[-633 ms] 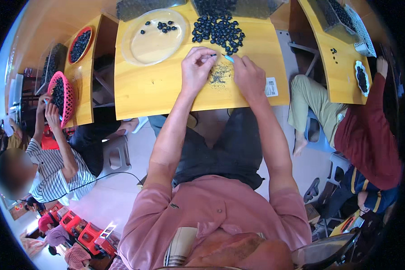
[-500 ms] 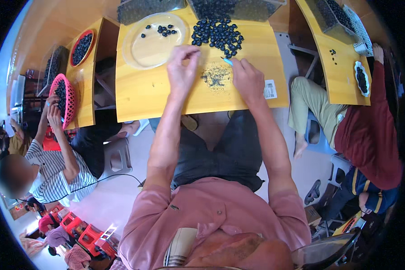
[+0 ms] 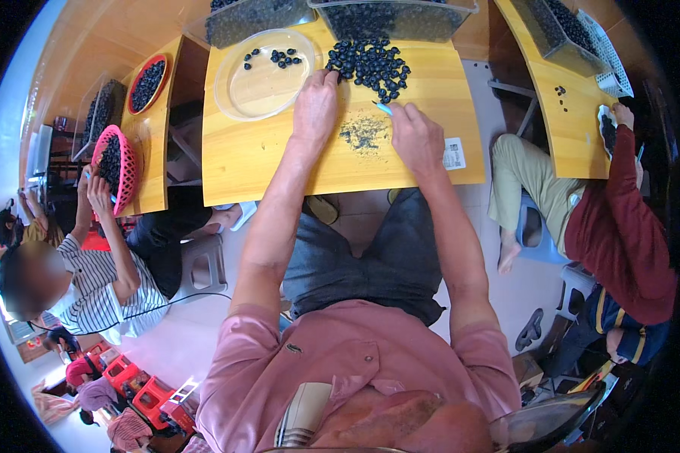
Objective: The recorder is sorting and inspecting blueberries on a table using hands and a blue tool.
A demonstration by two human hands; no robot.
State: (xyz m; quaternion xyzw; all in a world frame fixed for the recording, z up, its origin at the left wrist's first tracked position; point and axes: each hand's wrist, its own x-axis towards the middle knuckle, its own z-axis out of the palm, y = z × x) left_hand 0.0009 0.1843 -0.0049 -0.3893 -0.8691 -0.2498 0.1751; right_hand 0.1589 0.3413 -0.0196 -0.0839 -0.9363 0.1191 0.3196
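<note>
My left hand (image 3: 316, 106) has come to the left edge of a heap of dark round bead-like pieces (image 3: 374, 68), its fingers pinched together. A dark spot shows at its fingertips; whether it is a piece held there or part of the heap is unclear. My right hand (image 3: 417, 137) is closed on a slim light-blue tool (image 3: 384, 109) with a dark tip, just below the heap. Between my hands, dark crumbs and shavings (image 3: 363, 133) lie on the yellow table (image 3: 279, 170). To the left, a clear round tray (image 3: 238, 106) holds several dark pieces.
Clear bins (image 3: 391, 27) of dark pieces stand along the table's far edge. A white label (image 3: 454, 153) lies at the right. On the left, a person handles a pink basket (image 3: 127, 177); on the right, a person in a dark red sleeve (image 3: 625, 181) reaches to a small white dish.
My left hand has moved up and right to the heap's edge. My right hand stays nearly in place with the blue tool. The person on the right has lowered a hand toward the white dish.
</note>
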